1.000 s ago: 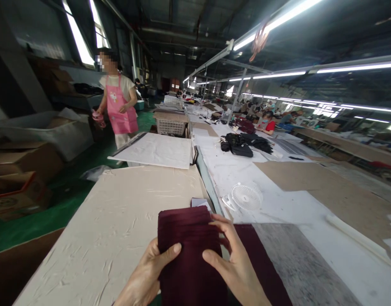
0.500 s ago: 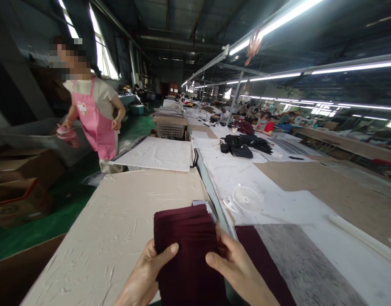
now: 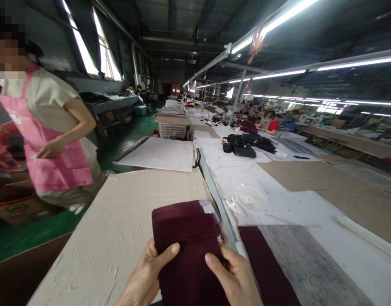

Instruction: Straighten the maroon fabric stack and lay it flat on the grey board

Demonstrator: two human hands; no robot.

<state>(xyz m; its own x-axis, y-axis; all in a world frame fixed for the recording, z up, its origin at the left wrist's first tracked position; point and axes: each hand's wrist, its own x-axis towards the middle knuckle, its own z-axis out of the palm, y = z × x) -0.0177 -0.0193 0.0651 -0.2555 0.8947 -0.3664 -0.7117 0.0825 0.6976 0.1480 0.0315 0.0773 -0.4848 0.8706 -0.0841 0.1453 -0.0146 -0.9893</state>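
A stack of dark maroon fabric pieces (image 3: 189, 255) is held between my two hands, its layered far edges fanned into several ridges. My left hand (image 3: 150, 270) grips the left side, thumb on top and fingers hidden underneath. On the right side, my right hand (image 3: 232, 270) has its thumb over the fabric and its fingers around the edge. A small white paper or label (image 3: 208, 207) shows behind the stack's far right corner. To the right, a strip of maroon fabric (image 3: 268, 267) lies flat on the white-covered table (image 3: 220, 178).
A beige-covered table (image 3: 119, 212) lies under and left of the stack. On the right table are a white fan (image 3: 251, 198), dark garments (image 3: 238, 144) and brown paper (image 3: 310, 178). A person in a pink apron (image 3: 58, 157) walks at left beside cardboard boxes (image 3: 20, 208).
The person in the pink apron has come closer and further left. In my hands, the stack's far edges are more fanned out, and my right hand has shifted slightly down along its edge.
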